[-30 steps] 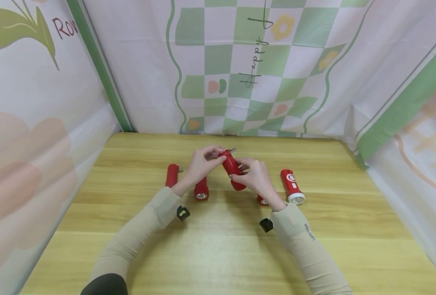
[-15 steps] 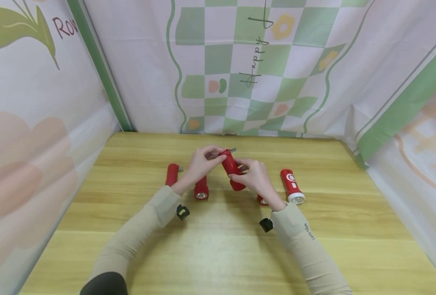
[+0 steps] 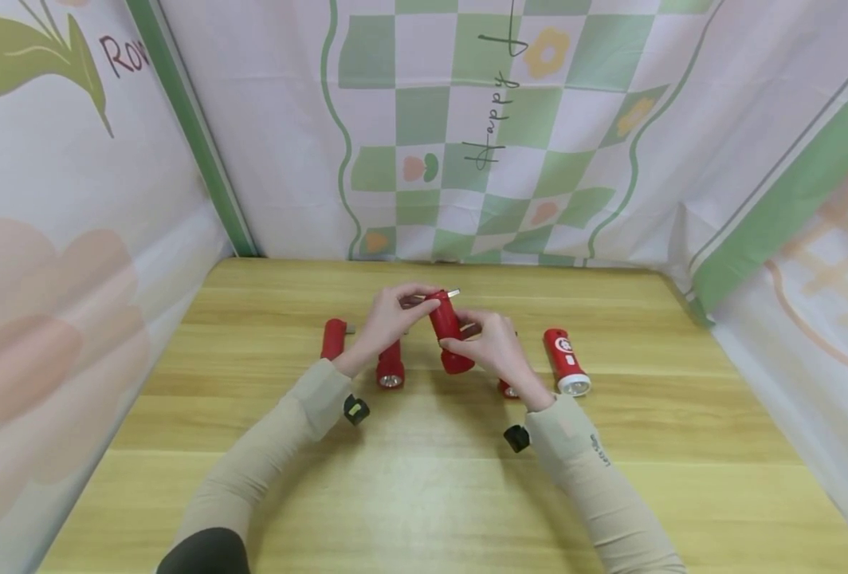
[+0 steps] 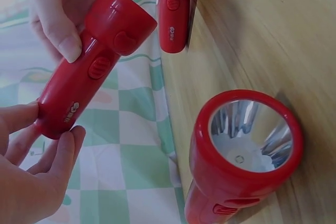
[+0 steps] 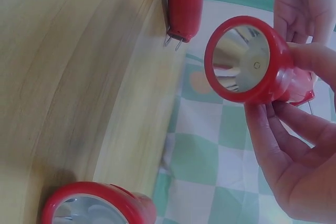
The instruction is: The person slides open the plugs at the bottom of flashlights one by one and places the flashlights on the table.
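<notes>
Both hands hold one red flashlight [image 3: 444,319] above the table, tilted with its lamp end toward me. My left hand [image 3: 393,316] pinches its tail end between thumb and fingers, where metal prongs [image 3: 454,293] stick out. My right hand [image 3: 492,344] grips the body near the lamp head, thumb on the near side. In the left wrist view, a ridged slide switch [image 4: 99,67] shows on the body, close to the right thumb. The right wrist view looks into its round silvery reflector [image 5: 239,61].
Several more flashlights lie in a row on the wooden table [image 3: 424,478]: a red one [image 3: 334,339] with prongs out, a red one [image 3: 390,371] beside the left wrist, one [image 3: 510,389] partly hidden under the right wrist, and a red one with a white head [image 3: 567,363]. A patterned curtain [image 3: 460,199] stands behind.
The held flashlight has turned slightly, its lamp end shifting a little left and down; the prongs look brighter. Both hands keep their hold and have barely moved.
</notes>
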Demonstrator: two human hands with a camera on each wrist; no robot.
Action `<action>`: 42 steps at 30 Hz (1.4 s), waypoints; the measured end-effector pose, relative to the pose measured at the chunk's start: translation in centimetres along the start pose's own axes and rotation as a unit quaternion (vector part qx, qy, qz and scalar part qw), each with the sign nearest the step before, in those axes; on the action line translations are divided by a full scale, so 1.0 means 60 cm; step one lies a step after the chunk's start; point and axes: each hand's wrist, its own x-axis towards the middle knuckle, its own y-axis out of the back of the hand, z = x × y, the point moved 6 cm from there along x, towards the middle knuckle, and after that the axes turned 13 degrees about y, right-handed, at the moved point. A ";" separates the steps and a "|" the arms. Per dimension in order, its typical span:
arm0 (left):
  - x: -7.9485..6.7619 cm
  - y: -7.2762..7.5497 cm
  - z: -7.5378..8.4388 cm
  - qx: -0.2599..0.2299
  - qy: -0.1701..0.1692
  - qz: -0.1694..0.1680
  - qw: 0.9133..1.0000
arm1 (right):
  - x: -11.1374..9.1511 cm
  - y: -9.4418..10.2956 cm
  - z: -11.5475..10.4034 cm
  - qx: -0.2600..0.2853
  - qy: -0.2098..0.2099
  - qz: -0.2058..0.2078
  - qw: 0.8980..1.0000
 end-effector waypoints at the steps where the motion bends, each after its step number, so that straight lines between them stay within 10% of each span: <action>1: 0.001 0.000 0.000 0.002 0.001 -0.001 1.000 | 0.000 -0.001 0.001 0.003 -0.003 -0.002 1.000; 42: 0.051 -0.018 -0.025 0.119 0.063 -0.075 0.988 | 0.005 -0.027 0.032 0.016 -0.108 -0.085 0.990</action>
